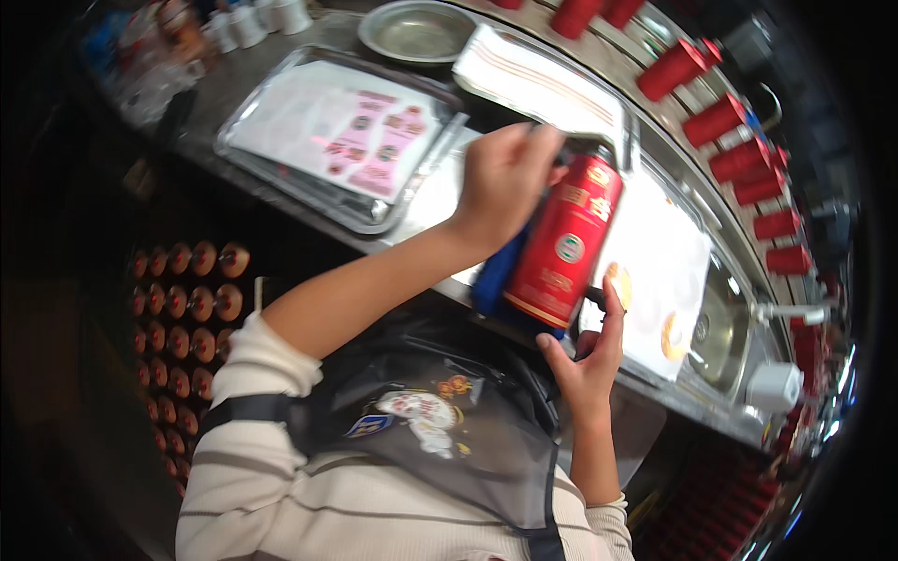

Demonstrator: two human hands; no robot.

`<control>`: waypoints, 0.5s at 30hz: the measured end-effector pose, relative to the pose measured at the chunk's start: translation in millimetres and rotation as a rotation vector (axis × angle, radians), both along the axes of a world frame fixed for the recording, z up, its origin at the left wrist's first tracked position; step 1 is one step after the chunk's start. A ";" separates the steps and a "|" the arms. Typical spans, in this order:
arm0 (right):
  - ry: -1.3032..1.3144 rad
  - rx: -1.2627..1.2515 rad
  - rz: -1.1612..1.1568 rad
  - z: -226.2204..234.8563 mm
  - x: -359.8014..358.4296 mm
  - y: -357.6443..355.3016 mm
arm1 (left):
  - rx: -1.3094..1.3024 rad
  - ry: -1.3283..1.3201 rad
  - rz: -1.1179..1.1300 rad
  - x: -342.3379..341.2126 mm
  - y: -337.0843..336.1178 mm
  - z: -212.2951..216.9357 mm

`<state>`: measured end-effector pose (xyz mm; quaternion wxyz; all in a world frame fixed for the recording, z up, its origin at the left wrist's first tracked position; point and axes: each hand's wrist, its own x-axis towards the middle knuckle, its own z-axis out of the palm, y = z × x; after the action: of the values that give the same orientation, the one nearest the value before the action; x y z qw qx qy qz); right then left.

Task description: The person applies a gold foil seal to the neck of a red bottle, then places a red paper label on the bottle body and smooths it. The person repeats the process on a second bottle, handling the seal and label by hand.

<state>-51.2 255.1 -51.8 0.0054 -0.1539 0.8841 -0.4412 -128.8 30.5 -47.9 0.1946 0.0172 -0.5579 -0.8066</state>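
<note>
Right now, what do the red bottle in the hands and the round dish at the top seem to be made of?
The red bottle looks glazed ceramic or coated glass: smooth, opaque, with glossy highlights; I cannot tell which. The round dish looks like bare metal, probably stainless steel: grey, with a dull, brushed sheen.

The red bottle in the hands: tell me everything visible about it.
The red bottle is cylindrical and glossy, looking glazed or lacquered, with a round green-and-white emblem, gold markings and a gold band near its base. It is tilted, top away from the person, above the edge of the metal counter. The left hand grips its upper end, the right hand supports the base, and a blue cloth lies against its left side.
</note>
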 end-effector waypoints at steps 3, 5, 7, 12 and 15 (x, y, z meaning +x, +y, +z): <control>0.019 -0.060 0.006 -28.2 -8.8 -6.4 | -0.694 -0.166 0.112 -71.8 33.5 -24.3; 0.100 -0.021 0.062 -29.5 -16.3 -6.5 | -0.618 -0.177 0.055 -78.3 42.8 -38.7; 0.152 -0.037 0.137 -37.3 -23.8 7.4 | -0.571 -0.231 -0.037 -87.6 48.4 -36.6; 0.005 -0.273 0.107 -32.9 -3.0 23.3 | -0.404 -0.253 -0.052 -70.9 62.6 -18.0; 0.145 -0.271 0.286 -29.5 16.8 40.3 | -0.424 -0.188 0.005 -21.7 35.1 2.7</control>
<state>-34.4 295.4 -81.2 -0.0166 -0.3086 0.7837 -0.5388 -150.6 65.6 -45.2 0.1430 0.0521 -0.7305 -0.6657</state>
